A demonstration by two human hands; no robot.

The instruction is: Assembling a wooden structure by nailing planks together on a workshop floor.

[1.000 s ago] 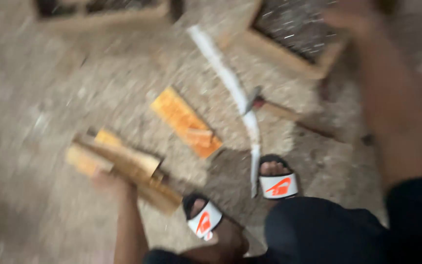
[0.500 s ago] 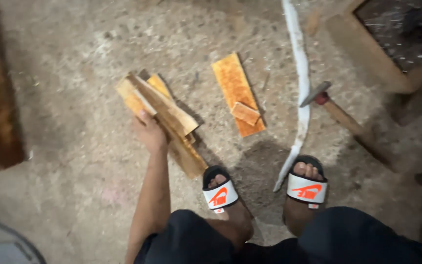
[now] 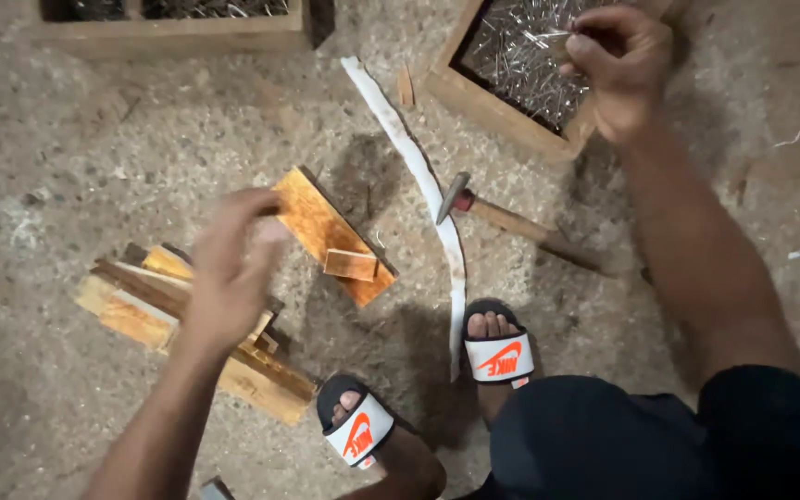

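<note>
i am looking down at a dusty concrete floor between my knees. my right hand [image 3: 620, 69] is up at the far right, its fingers pinched shut over the corner of a shallow wooden tray [image 3: 493, 109] full of thin metal nails [image 3: 520, 60]; it looks to hold a few of them, though i cannot make out how many. my left hand [image 3: 229, 268] hangs loosely open and a little blurred above a heap of short wooden slats [image 3: 131, 310], its fingertips close to the near end of a flat orange-brown board [image 3: 312, 218] that has a small wooden block [image 3: 351, 265] resting on it. i cannot tell whether the fingers touch the board. the nails, i judge, are light, stiff, slick and sharp-tipped, best pinched by the shank near the head. the board looks light and rigid, with rough edges that may splinter, so i would take it by its long sides. a hammer [image 3: 511, 220] lies on the floor between the board and the tray, its head next to a long pale curved strip [image 3: 418, 176]. my feet in slide sandals [image 3: 500, 356] sit just below, and a second wooden tray [image 3: 168, 32] lies at the top left.
</note>
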